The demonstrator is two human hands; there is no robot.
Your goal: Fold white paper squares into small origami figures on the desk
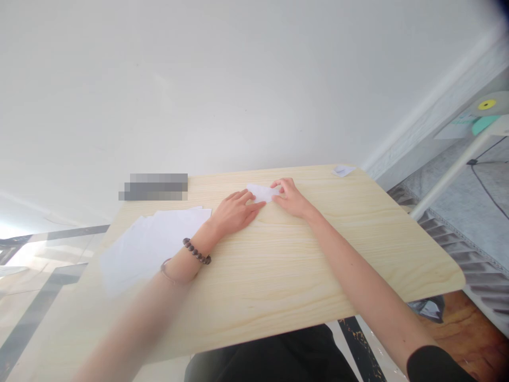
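A small folded strip of white paper [261, 193] lies on the wooden table, between my two hands. My left hand [237, 211] rests palm down at its left end, fingers stretched out, with the fingertips and thumb touching the paper's left and lower edges. At the other end, my right hand [292, 197] has its thumb and curled fingers closed around the paper's right tip. Exactly how that tip is folded is partly hidden by the fingers. A dark bead bracelet [196, 251] and a thin bangle are on my left wrist.
Loose white sheets [159, 239] lie overlapping on the table's left side, partly under my left forearm. A small folded paper piece [343, 171] sits at the far right corner. A blurred-out dark object [157, 187] stands at the back left. A wall borders the table's [270, 297] far edge.
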